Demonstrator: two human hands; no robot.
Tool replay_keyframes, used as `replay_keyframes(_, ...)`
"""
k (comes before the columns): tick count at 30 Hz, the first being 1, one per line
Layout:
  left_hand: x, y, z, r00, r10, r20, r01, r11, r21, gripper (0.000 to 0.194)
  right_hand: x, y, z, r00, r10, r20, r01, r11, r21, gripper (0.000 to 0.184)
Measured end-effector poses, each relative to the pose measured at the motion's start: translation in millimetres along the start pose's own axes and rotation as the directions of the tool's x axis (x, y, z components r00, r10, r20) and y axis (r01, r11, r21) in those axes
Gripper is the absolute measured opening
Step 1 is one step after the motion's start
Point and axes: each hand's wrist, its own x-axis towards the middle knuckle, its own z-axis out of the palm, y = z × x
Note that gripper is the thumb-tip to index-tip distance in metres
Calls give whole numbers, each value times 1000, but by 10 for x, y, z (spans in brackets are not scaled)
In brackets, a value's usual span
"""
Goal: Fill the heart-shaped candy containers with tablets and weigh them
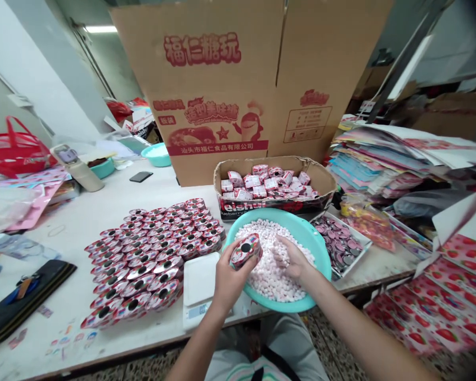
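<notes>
Over a teal basin (262, 218), the left hand (230, 274) is gripping a candy container (245, 251) with curled fingers, while the right hand (292, 262) is closing its fingers on pink candies (267, 278).

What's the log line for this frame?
left hand: holds red-and-white candy container | right hand: in pale pink candies | vessel: teal basin | nearby: white digital scale

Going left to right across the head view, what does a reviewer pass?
Red mesh basket → rows of red-and-white candy tins → white digital scale → teal basin of pale pink candies → tray of dark-lidded tins → strawberry-printed sheets
</notes>
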Motion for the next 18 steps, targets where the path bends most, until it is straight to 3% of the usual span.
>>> replay_keyframes(4, -14, 9, 83, 991, 120, 52, -126, 984, 128, 42, -128, -242, 60, 988, -11, 152, -39, 945, 325, 29)
replay_keyframes(7, -6, 48, 129, 971, 203, 130, -227, 949, 220, 38, -210, -410, 85, 978, -75, 193, -18, 896, 444, 26)
replay_keyframes(13, 15, 90, 267, 916, 232, 328, -369, 810, 456, 39, -322, -569, 185, 950, -218, 223, 90, 877, 472, 21)
replay_keyframes(18, 30, 133, 396, 901, 228, 368, -407, 738, 539, 36, -356, -503, 348, 946, -297, 134, 222, 890, 399, 21)
